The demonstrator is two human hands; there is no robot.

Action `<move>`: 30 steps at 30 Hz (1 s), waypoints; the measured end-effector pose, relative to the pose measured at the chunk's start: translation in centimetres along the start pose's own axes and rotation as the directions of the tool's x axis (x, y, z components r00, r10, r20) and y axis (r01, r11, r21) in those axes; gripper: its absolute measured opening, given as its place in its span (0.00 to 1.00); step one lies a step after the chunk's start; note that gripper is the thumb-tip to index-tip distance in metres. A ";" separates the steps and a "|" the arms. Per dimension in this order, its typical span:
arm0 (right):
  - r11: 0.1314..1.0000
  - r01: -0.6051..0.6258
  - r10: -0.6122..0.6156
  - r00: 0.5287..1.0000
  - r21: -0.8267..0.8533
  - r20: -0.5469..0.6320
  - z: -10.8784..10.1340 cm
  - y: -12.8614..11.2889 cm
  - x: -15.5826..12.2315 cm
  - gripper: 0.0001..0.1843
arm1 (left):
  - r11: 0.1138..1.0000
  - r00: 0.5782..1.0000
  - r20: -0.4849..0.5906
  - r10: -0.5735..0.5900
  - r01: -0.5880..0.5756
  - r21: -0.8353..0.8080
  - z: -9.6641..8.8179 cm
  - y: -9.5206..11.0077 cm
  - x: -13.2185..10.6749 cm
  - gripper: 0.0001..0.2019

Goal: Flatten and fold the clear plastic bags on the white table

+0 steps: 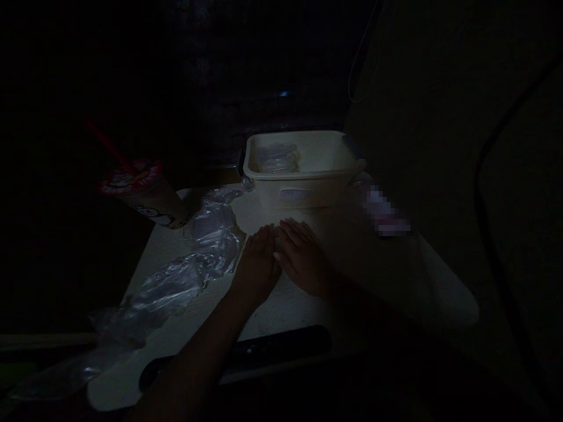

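Nearest the camera, a dark flat bar [264, 351] lies along the front edge of the pale tabletop [396, 275]. Just beyond it, the left hand [257, 261] and the right hand [303, 258] rest palm-down side by side, thumbs touching, fingers stretched flat and gripping nothing; whether a thin sheet lies under them cannot be told in this gloom. To their left, crumpled clear plastic wrap [189, 264] trails across the tabletop, its edge just beside the left hand. Farther back stands a cream tub [308, 187] with some clear packets [277, 157] already in it, judging by the glint. A lidded drink cup [145, 193] with a red straw sits at far left.
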State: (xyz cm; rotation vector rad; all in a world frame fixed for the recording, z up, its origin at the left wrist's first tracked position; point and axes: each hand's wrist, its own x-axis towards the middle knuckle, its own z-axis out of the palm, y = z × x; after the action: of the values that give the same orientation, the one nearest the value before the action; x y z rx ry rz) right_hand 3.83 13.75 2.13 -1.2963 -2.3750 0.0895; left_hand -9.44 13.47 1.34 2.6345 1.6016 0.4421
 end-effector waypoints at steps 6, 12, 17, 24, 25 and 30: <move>0.993 0.011 0.004 0.991 -0.116 0.134 0.6 0.0 -0.5 0.30 | 0.991 0.991 0.135 -0.018 0.000 0.137 0.0 0.7 -0.5 0.24; 0.990 0.034 -0.015 0.990 -0.134 0.141 0.7 0.1 -0.8 0.29 | 0.980 0.987 0.162 -0.015 -0.018 0.200 0.1 0.6 -0.9 0.24; 0.988 0.046 -0.025 0.989 -0.144 0.146 0.8 0.1 -0.9 0.30 | 0.977 0.987 0.160 -0.018 -0.017 0.214 0.2 0.4 -1.2 0.23; 0.988 0.045 -0.023 0.988 -0.146 0.153 0.8 0.1 -0.9 0.31 | 0.975 0.980 0.197 -0.023 -0.021 0.219 0.0 0.7 -1.0 0.23; 0.989 0.044 -0.021 0.988 -0.144 0.154 0.8 0.1 -0.9 0.31 | 0.974 0.981 0.193 -0.021 -0.023 0.224 0.1 0.7 -1.0 0.23; 0.989 0.034 -0.010 0.986 -0.142 0.165 0.8 0.1 -0.8 0.31 | 0.973 0.985 0.171 -0.007 -0.033 0.230 0.1 0.6 -1.0 0.22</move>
State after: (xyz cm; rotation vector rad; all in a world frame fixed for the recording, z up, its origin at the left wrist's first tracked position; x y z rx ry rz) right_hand 3.97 13.24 1.11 -1.3762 -2.5760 0.0175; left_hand -9.31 12.34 1.07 2.7574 1.6746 0.0264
